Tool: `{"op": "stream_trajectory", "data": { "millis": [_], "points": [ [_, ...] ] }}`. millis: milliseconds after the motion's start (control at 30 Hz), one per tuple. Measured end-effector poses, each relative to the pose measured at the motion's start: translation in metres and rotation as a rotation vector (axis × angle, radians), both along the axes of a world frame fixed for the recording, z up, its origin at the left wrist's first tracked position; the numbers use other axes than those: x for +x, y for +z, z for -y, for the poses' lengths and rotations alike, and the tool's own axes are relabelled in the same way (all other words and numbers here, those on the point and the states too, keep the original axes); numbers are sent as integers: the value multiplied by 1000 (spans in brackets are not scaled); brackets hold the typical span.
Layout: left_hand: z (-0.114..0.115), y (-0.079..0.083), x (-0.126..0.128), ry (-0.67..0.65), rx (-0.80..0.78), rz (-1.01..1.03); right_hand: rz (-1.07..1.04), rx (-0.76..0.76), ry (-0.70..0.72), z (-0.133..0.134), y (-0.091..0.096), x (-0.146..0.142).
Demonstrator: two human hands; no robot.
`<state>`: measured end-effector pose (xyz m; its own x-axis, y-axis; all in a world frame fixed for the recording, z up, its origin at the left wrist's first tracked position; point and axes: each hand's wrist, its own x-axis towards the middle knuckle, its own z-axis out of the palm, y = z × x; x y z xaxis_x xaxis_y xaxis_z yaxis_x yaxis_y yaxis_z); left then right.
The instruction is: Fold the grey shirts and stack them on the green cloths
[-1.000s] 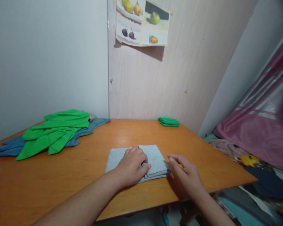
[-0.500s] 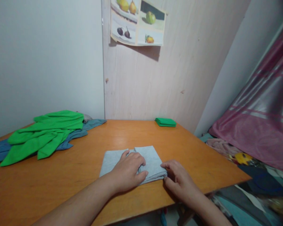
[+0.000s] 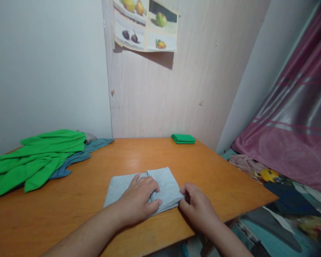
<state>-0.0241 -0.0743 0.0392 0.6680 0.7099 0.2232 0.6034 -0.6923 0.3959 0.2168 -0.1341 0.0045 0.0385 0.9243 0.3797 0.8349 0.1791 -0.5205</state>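
Observation:
A light-grey cloth (image 3: 164,184), folded into layers, lies near the front edge of the table. Across its middle, where a folded edge shows, rests my left hand (image 3: 141,194), palm down with the fingers spread. At the near right corner, my right hand (image 3: 196,203) pinches the stacked layers between thumb and fingers. The left part of the cloth lies flat, partly hidden under my left hand and forearm.
On the wooden table (image 3: 91,200), a bright green garment (image 3: 45,150) lies heaped over blue cloth (image 3: 77,157) at the left. A folded green cloth (image 3: 183,139) sits by the back wall. Beyond the right edge are a pink curtain (image 3: 283,117) and assorted fabrics.
The view has shifted slightly to the right. My right thumb and fingers have closed in on the cloth's corner; my left hand stays on the cloth.

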Motion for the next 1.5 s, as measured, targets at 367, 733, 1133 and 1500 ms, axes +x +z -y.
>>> {"op": "stream_trajectory", "data": {
  "millis": [367,733,1133,1500],
  "points": [
    [-1,0,-1,3,-11,-6,208,32,-44,3,11,-10],
    [0,1,0,8,-14,-8,276,-21,53,11,20,1],
    [2,0,1,18,1,8,174,-12,149,-36,36,-43],
    [0,-6,2,41,7,17,366,-317,125,-47,19,-40]
  ]
}}
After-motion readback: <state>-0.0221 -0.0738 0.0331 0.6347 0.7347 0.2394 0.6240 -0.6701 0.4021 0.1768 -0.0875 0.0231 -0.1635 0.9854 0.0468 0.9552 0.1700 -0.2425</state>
